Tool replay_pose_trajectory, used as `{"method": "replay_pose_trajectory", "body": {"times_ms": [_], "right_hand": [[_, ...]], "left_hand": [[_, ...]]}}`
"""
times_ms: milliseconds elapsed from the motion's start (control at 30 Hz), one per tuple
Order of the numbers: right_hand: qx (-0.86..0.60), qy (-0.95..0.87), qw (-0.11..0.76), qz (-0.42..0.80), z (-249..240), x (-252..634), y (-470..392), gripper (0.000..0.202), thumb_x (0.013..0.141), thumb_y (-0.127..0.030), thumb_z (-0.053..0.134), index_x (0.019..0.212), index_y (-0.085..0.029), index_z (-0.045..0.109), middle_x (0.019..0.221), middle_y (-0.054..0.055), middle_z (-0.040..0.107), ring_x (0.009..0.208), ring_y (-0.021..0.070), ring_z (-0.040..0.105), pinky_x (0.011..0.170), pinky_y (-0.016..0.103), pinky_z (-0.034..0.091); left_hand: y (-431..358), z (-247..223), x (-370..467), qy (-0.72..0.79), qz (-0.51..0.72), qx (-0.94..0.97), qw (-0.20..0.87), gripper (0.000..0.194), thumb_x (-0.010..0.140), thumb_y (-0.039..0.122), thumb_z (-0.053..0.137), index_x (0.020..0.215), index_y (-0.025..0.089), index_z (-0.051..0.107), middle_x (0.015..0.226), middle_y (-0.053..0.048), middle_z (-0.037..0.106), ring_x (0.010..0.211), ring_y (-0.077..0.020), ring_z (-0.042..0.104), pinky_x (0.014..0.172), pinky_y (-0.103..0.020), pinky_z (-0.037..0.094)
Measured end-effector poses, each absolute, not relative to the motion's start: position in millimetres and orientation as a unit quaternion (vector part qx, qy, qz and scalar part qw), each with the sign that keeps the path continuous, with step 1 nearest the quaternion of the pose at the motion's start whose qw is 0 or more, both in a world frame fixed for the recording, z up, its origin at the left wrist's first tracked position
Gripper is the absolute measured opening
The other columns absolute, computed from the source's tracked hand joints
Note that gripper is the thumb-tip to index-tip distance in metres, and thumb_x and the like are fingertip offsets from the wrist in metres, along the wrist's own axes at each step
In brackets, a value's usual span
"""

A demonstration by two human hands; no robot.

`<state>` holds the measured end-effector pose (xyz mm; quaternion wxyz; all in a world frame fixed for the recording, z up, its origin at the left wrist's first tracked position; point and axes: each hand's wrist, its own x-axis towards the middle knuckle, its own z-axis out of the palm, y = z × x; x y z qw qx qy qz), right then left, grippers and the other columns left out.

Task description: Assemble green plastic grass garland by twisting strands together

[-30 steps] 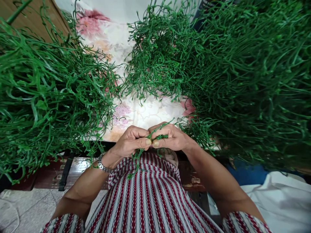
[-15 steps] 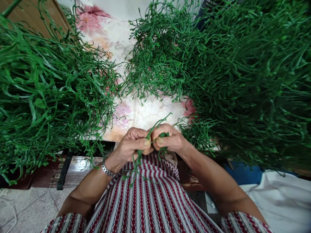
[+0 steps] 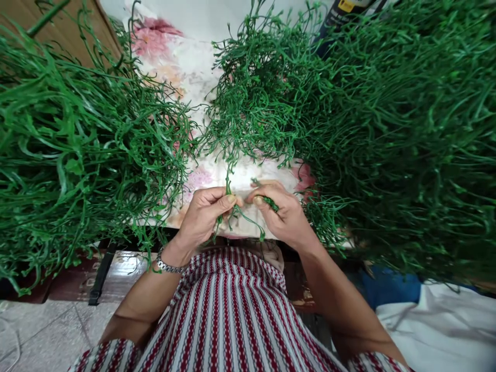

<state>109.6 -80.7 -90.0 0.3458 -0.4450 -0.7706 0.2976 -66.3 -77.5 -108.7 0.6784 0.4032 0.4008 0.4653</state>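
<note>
My left hand (image 3: 207,209), with a metal watch at the wrist, pinches a thin green plastic stem (image 3: 228,181) between thumb and forefinger. Branching tips of that stem stick up above the fingers and trail below them toward the right. Just to the right, my right hand (image 3: 281,209) is curled closed around a small bunch of green plastic stems (image 3: 270,203), part of which shows between the fingers. A narrow gap lies between the two hands, over the near edge of the flowered tablecloth (image 3: 217,170).
A large heap of green plastic stems (image 3: 77,150) covers the left side, and another heap (image 3: 387,129) fills the right. A smaller clump (image 3: 259,103) lies ahead. A dark container with a yellow label (image 3: 346,6) stands at the back; white cloth (image 3: 445,320) hangs at lower right.
Both hands have moved slightly forward and apart; the right has shifted right. The stem in my left hand now points more upright, with a branch trailing right.
</note>
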Motion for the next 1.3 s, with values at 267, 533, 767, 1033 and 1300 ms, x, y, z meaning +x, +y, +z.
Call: {"method": "replay_pose_trajectory", "body": {"times_ms": [267,533,767,1033,1300], "right_hand": [[-0.442,-0.619,0.369,0.535,-95.0,88.6,-88.1,0.023,0.083,-0.037,0.053,0.086,-0.014,0.057,0.056,-0.006,0.041,0.048,0.0050,0.036,0.049,0.019,0.031],[-0.423,-0.582,0.382,0.579,-99.4,84.6,-88.5,0.021,0.080,-0.033,0.059,0.076,-0.013,0.054,0.062,-0.005,0.038,0.055,0.0046,0.034,0.051,0.018,0.028],[-0.355,-0.599,0.381,0.608,-104.7,83.5,-90.2,0.022,0.084,-0.031,0.053,0.073,-0.012,0.055,0.061,-0.004,0.043,0.055,0.0045,0.037,0.053,0.018,0.030],[-0.297,-0.566,0.404,0.655,-109.2,81.8,-92.3,0.027,0.080,-0.034,0.058,0.066,-0.012,0.055,0.058,-0.003,0.049,0.052,0.0057,0.041,0.052,0.019,0.033],[-0.261,-0.748,0.352,0.499,-82.9,113.3,-108.5,0.025,0.087,-0.033,0.048,0.081,-0.014,0.062,0.078,0.006,0.058,0.077,0.0118,0.054,0.071,0.026,0.043]], "left_hand": [[-80.2,-112.5,-61.7,0.365,0.538,0.421,0.632,0.012,0.071,0.027,0.068,0.077,0.019,0.073,0.082,-0.003,0.056,0.061,-0.0066,0.048,0.052,-0.018,0.038],[-83.6,-113.7,-57.3,0.359,0.556,0.408,0.629,0.009,0.069,0.023,0.069,0.075,0.018,0.074,0.085,-0.005,0.057,0.082,-0.0125,0.054,0.070,-0.020,0.043],[-84.2,-104.0,-59.7,0.290,0.513,0.269,0.762,0.013,0.072,0.023,0.064,0.064,0.013,0.066,0.076,-0.001,0.054,0.049,-0.0037,0.047,0.047,-0.017,0.036],[-87.4,-92.9,-61.5,0.244,0.509,0.206,0.800,0.025,0.077,0.019,0.054,0.053,0.013,0.048,0.058,0.000,0.042,0.049,-0.0059,0.038,0.048,-0.019,0.032],[-84.0,-81.4,-70.2,0.271,0.518,0.249,0.772,0.027,0.083,0.023,0.049,0.058,0.015,0.043,0.055,0.003,0.036,0.044,-0.0058,0.033,0.047,-0.021,0.029]]}}
